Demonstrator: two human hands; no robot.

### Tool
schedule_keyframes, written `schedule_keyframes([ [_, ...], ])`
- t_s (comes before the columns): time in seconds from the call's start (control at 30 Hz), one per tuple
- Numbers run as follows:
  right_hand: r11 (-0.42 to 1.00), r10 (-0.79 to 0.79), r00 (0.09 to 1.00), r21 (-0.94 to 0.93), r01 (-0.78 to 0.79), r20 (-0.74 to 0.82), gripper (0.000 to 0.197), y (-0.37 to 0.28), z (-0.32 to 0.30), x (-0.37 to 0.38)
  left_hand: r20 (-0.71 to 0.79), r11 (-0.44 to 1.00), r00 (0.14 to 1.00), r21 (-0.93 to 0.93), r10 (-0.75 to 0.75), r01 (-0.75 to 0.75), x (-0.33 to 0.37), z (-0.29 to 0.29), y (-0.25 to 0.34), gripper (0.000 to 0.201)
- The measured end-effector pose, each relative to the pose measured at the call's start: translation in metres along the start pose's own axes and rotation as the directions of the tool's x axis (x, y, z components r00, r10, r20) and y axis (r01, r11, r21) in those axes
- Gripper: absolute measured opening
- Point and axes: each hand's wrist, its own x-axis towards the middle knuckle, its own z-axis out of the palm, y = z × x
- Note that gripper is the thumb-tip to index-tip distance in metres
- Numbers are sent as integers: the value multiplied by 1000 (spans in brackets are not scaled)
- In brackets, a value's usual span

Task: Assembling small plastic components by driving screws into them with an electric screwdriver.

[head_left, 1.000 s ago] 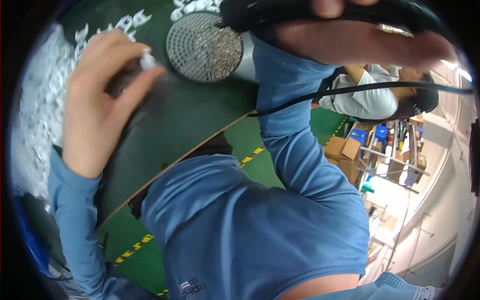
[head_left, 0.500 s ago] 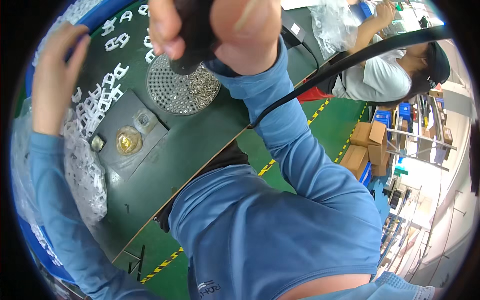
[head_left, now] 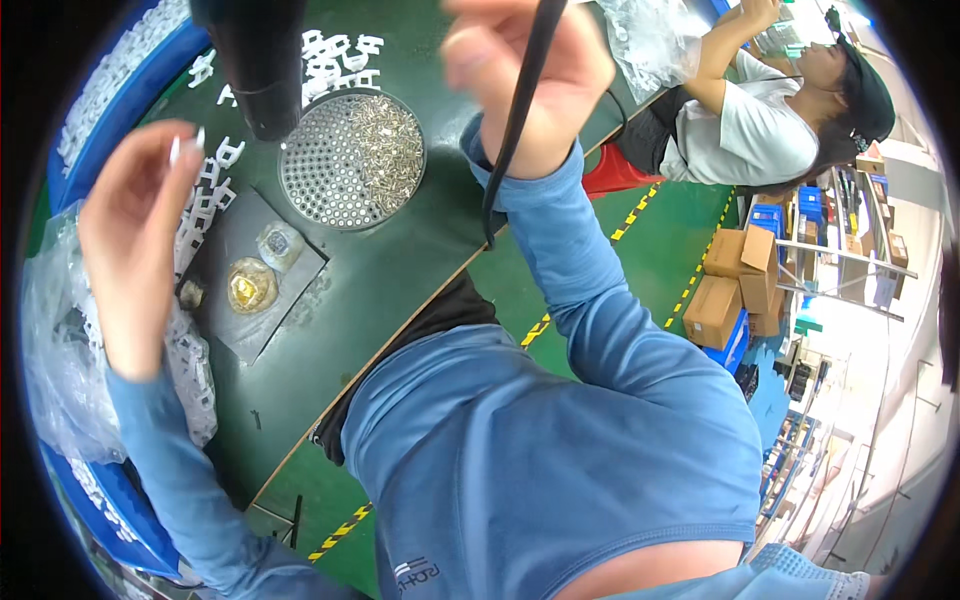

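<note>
My left hand (head_left: pixel 130 240) is raised over the left side of the bench, thumb and fingers closed on a small white plastic part (head_left: pixel 186 148), of which only the tips show. At the top, my right hand (head_left: pixel 545 85) is blurred, fingers partly curled, with a black cord (head_left: pixel 520 110) passing in front. A black cylindrical tool (head_left: pixel 255 75) hangs apart from both hands. Below it sits a round perforated metal plate (head_left: pixel 320 180), its right half heaped with small metal screws (head_left: pixel 388 150). White plastic parts (head_left: pixel 335 60) are scattered behind the plate and in a row by my left hand.
A dark square pad (head_left: pixel 240 325) carries two small translucent lumps, one with a yellow centre (head_left: pixel 247 288). Blue bins (head_left: pixel 75 185) of white parts and clear plastic bags (head_left: pixel 65 350) line the left. Another person (head_left: pixel 770 135) works at the right, near shelves and cardboard boxes (head_left: pixel 715 305).
My right hand has released the black tool and moved right; the tool now hangs at upper left. My left hand has come back toward me, and a white part shows in its fingers.
</note>
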Motion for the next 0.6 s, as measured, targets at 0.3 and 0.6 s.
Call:
schedule_keyframes([
  [0.3,575,238,967,-815,-62,94,27,-10,-83,-31,-337,996,938,-47,-81,69,-74,-24,-42,27],
  [0.6,526,556,823,-815,-242,115,30,4,-111,-54,-385,938,886,-318,-258,135,-68,-15,-31,38],
])
